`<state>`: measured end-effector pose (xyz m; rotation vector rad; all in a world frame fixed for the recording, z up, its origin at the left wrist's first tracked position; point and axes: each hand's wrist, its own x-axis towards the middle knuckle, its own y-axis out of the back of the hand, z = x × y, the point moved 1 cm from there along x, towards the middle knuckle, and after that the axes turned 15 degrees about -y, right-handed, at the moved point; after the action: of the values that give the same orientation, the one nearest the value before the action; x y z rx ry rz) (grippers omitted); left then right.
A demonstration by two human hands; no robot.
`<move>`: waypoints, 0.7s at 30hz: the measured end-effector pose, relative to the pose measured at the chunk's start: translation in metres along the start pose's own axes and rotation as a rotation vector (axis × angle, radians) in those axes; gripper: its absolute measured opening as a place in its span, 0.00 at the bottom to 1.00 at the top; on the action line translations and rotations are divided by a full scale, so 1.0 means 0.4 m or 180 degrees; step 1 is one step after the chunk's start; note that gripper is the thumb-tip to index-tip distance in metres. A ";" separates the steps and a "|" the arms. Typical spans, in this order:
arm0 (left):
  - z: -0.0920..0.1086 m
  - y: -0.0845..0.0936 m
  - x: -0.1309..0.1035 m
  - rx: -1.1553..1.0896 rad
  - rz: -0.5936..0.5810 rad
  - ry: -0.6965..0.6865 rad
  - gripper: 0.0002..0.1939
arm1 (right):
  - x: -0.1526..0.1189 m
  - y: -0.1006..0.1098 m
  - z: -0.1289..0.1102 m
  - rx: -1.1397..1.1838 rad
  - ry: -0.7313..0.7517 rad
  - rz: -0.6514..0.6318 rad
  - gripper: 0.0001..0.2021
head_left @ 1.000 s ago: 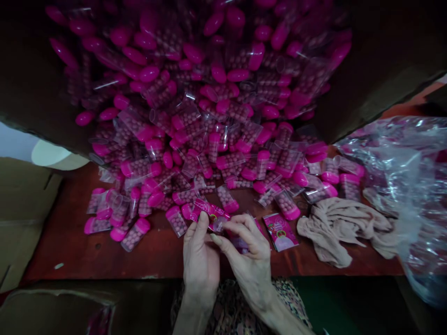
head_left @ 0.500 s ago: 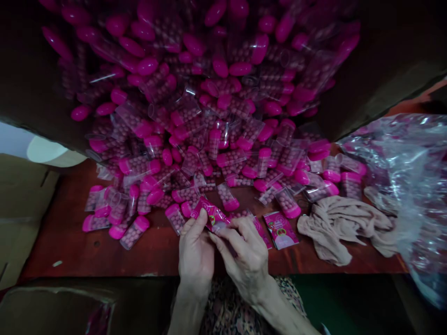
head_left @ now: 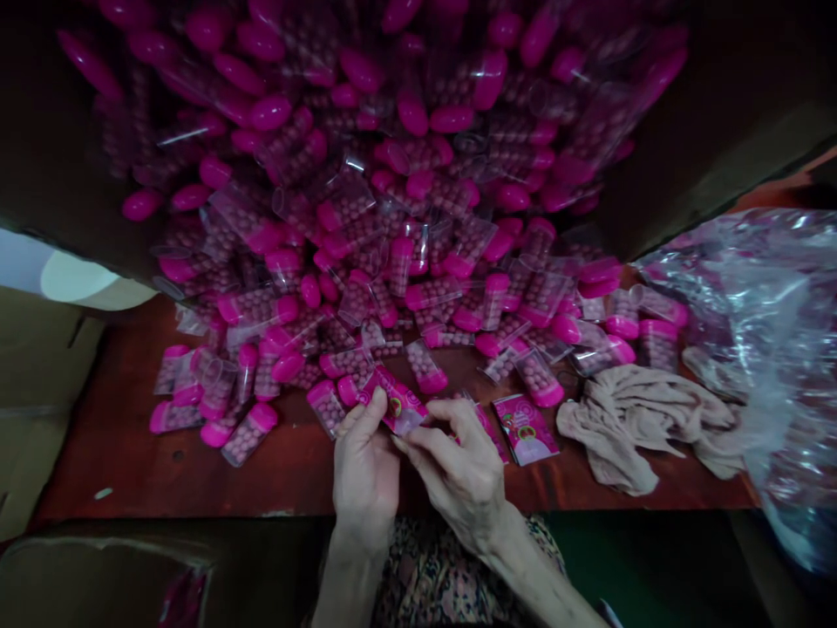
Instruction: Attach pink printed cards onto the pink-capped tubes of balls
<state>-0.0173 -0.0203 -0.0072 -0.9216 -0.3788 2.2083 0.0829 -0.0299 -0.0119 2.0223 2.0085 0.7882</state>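
Observation:
A small pink printed packet (head_left: 400, 403) with a green round picture and a pale lower edge is held between both hands near the table's front. My left hand (head_left: 367, 467) pinches its left side, the thumb lying over the printed face. At its lower right corner, the closed fingertips of my right hand (head_left: 463, 471) grip the edge. Just right of my right hand lie similar printed packets (head_left: 527, 430), one partly hidden behind the knuckles. Left of my left hand rests a clear container of pink balls (head_left: 327, 407) with a bright pink cap.
A big heap of capped clear containers (head_left: 392, 235) spills from a dark box onto the red table (head_left: 196, 484). Several more containers (head_left: 215, 392) lie at the left. A crumpled beige cloth (head_left: 621, 423) and a clear plastic bag (head_left: 798, 331) are at the right.
The packet has tilted slightly, so its printed face shows more fully. Both hands keep their hold and have barely moved. The view has shifted a little.

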 end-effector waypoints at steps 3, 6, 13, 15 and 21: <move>0.010 -0.003 0.010 -0.0070 -0.0011 -0.0084 0.05 | -0.005 0.014 0.006 0.0145 -0.0110 -0.0089 0.03; 0.025 -0.009 0.016 -0.0287 0.0043 -0.0294 0.04 | 0.004 0.033 0.026 -0.0192 -0.0380 0.0315 0.01; 0.026 -0.012 0.013 -0.0391 0.0158 -0.0156 0.07 | 0.022 0.024 0.074 -0.1567 -0.0750 0.0390 0.20; 0.027 -0.008 0.014 -0.0355 0.0171 -0.0234 0.08 | 0.018 0.014 0.073 -0.1757 -0.0802 0.0323 0.16; 0.032 0.005 0.021 -0.0323 0.0116 -0.0416 0.05 | 0.013 0.009 0.053 -0.1603 -0.0862 0.0206 0.12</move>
<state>-0.0315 -0.0160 -0.0033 -0.8452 -0.5436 2.3075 0.0960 -0.0200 -0.0268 1.7893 1.4285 0.8709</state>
